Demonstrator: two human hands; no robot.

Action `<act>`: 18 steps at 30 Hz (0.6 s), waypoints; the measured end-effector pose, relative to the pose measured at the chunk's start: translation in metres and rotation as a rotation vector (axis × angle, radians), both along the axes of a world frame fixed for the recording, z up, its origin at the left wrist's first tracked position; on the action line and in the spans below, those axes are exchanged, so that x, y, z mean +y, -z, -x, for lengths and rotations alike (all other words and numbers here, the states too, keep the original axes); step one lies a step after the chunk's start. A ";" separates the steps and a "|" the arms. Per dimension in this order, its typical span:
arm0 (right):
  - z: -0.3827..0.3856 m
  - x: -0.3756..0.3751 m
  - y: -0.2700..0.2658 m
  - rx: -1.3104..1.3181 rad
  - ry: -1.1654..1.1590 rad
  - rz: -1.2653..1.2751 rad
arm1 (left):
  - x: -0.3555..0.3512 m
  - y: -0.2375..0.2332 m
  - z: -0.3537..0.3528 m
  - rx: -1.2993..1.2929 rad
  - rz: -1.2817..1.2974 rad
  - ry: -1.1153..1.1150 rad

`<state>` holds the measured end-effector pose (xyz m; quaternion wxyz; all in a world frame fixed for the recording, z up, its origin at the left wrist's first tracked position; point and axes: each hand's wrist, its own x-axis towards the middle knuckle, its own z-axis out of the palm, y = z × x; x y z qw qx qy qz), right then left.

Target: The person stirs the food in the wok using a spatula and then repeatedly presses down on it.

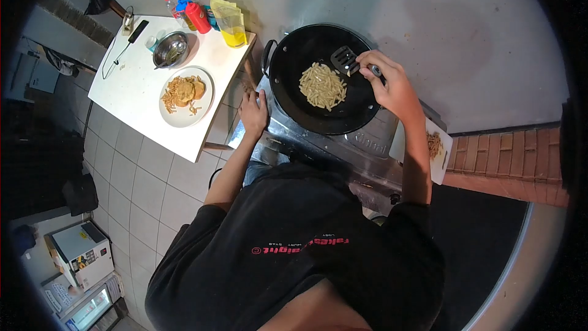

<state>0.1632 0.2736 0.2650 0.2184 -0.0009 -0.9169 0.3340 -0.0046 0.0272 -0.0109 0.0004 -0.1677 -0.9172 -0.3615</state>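
My right hand [387, 79] grips a black slotted spatula [345, 60] by its handle, over the right side of a large black wok [318, 124]. In the middle of the wok lies a loose heap of short, pale, stick-shaped food pieces [322, 87]; the spatula's head is just right of it. The wok sits on a shiny metal stove [286, 141]. My left hand [253, 112] rests on the stove's left edge, fingers stretched out and holding nothing, below the wok's side handle [267, 58].
Left of the stove, a white table [131, 98] bears a plate [176, 122] of food, a metal bowl [171, 49], a red squeeze bottle [198, 18] and a clear jug [231, 27]. Right of the stove, a white board [438, 166] carries brown pieces beside a brick ledge [502, 154].
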 end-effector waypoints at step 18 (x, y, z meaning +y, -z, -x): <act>-0.008 0.009 0.048 0.047 0.131 0.155 | -0.001 0.005 0.001 0.069 0.050 0.008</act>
